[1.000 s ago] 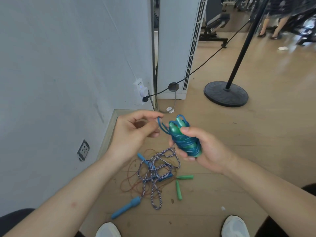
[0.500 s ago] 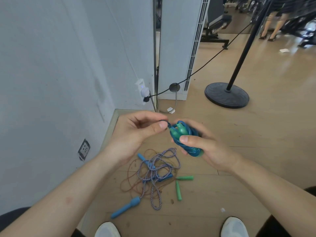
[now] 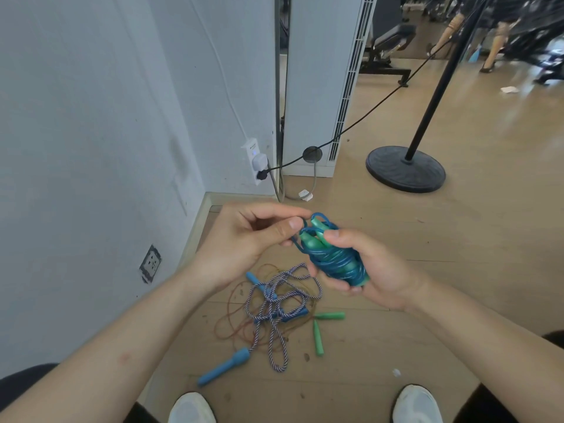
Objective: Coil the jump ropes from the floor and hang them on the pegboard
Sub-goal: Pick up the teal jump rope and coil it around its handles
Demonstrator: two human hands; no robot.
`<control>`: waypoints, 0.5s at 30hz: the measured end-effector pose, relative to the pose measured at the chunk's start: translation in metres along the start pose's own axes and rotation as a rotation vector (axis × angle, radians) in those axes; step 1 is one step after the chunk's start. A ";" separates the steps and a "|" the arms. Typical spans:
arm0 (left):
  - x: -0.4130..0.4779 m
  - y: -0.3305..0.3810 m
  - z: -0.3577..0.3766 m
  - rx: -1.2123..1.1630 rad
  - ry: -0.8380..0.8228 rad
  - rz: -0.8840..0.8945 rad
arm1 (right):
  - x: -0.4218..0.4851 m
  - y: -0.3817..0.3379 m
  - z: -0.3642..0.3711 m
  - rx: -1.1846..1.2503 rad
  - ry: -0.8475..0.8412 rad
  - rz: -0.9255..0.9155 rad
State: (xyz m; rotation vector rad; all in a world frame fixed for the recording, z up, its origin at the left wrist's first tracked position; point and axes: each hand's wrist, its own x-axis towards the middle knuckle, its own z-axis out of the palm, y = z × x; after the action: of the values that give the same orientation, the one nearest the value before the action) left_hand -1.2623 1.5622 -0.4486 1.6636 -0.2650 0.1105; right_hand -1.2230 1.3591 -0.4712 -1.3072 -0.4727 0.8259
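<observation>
Blue jump rope [image 3: 335, 261] sits wound in a tight bundle, gripped by the right hand [image 3: 381, 270]. The left hand [image 3: 244, 242] pinches the last loop and has come in close to the bundle, so this coil looks nearly done. Two more ropes lie on the floor [image 3: 427, 239], maybe tangled together: one striped rope [image 3: 274, 303] and one thin brown rope [image 3: 232, 315].
</observation>
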 end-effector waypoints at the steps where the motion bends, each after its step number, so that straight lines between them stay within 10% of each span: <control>1: 0.001 0.001 -0.001 0.005 -0.006 0.006 | 0.000 0.000 0.001 0.013 0.000 0.017; 15: 0.001 0.000 -0.006 -0.097 -0.042 -0.143 | 0.000 0.000 0.001 -0.051 0.023 0.103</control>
State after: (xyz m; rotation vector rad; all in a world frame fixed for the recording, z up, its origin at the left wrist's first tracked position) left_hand -1.2605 1.5681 -0.4480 1.5844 -0.1789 -0.0442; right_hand -1.2237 1.3597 -0.4712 -1.3965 -0.4128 0.8880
